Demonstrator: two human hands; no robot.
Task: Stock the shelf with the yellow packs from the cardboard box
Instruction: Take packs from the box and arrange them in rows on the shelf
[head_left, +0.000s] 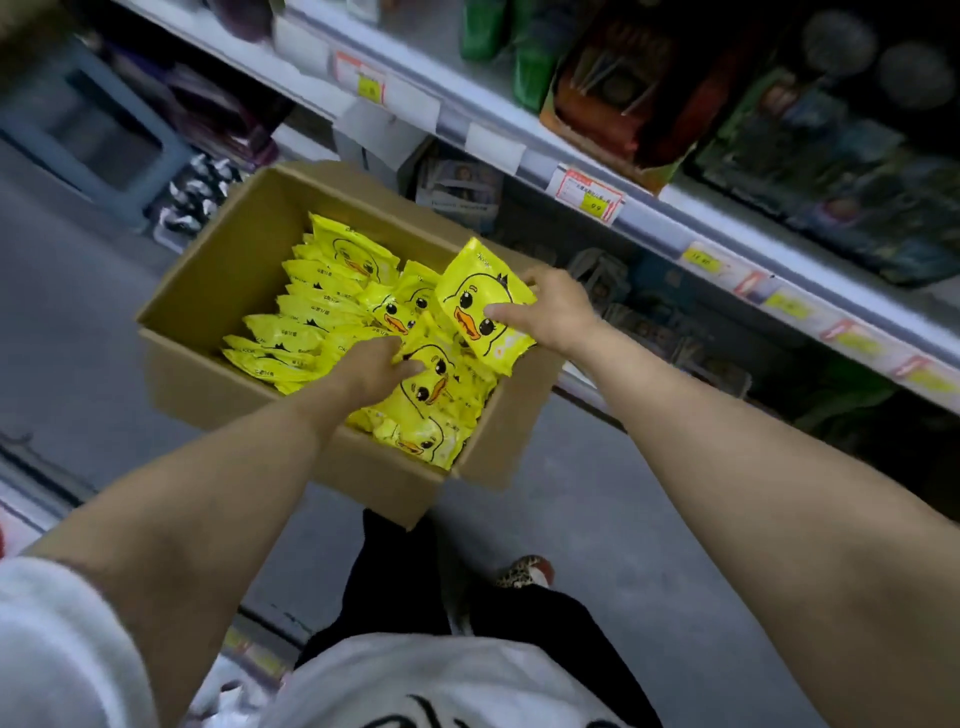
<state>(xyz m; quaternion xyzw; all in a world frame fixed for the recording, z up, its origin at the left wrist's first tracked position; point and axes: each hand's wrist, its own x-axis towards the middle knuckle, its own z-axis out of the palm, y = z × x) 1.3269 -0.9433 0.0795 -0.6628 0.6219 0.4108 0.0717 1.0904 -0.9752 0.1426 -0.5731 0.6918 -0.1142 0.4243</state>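
Your right hand (556, 312) pinches 1 yellow duck pack (483, 306), thumb on the front and fingers behind. It holds the pack up over the cardboard box (218, 270), I think so it can go to the shelf (649, 228) just beside. Your left hand (376, 364) is down in the box with its fingers on another pack (431, 384). I cannot tell if it grips it. Many more yellow packs (311, 312) stand in rows inside, so most of the job looks left.
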